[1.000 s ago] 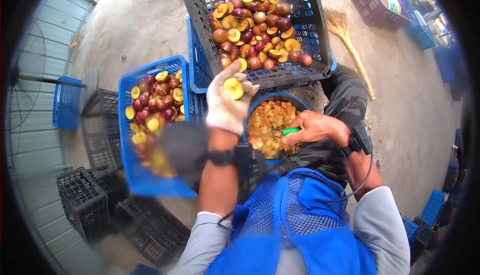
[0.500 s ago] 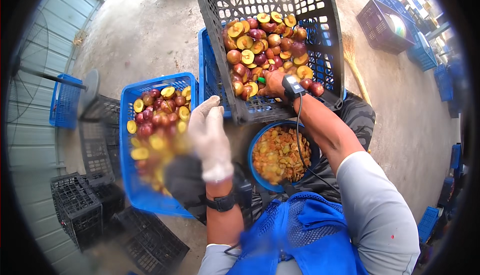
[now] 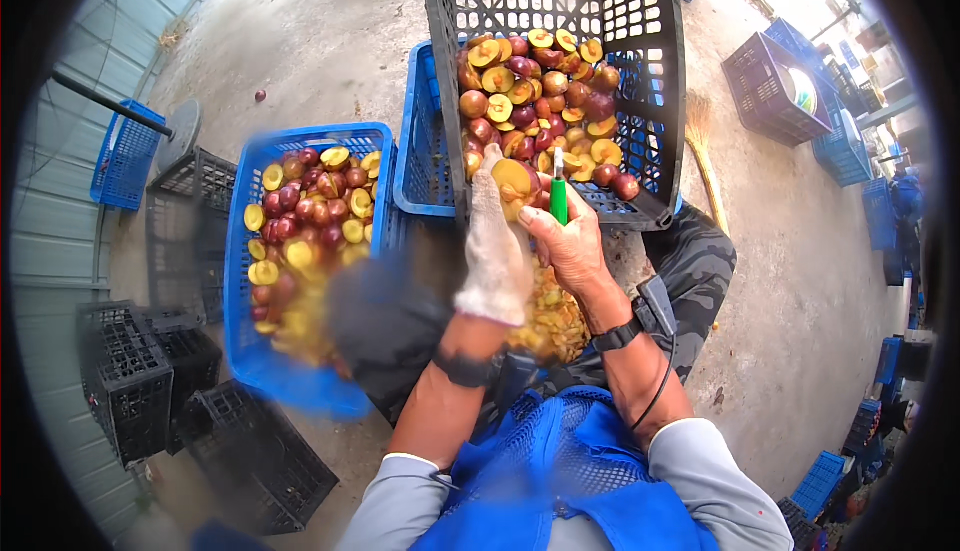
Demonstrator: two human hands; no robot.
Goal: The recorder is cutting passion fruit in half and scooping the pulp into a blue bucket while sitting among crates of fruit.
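My left hand (image 3: 495,251), in a pale knit glove, grips a yellow-red plum (image 3: 512,179) at its fingertips, just in front of the tilted black crate (image 3: 660,101) of whole and halved plums. My bare right hand (image 3: 572,246) is closed on a small knife with a green handle (image 3: 558,201), held against the plum. Below both hands a blue bucket of pits and scraps (image 3: 550,326) is partly hidden by my wrists.
A blue crate (image 3: 240,351) of halved plums sits at my left, with another blue crate (image 3: 420,141) under the black one. Empty black crates (image 3: 130,381) stack at lower left. A straw broom (image 3: 705,151) lies on the concrete to the right, and more crates stand far right.
My left hand dropped its halved plum, swung right and took a fresh one. My right hand rose from the bucket to the black crate, then drew back to meet the left hand.
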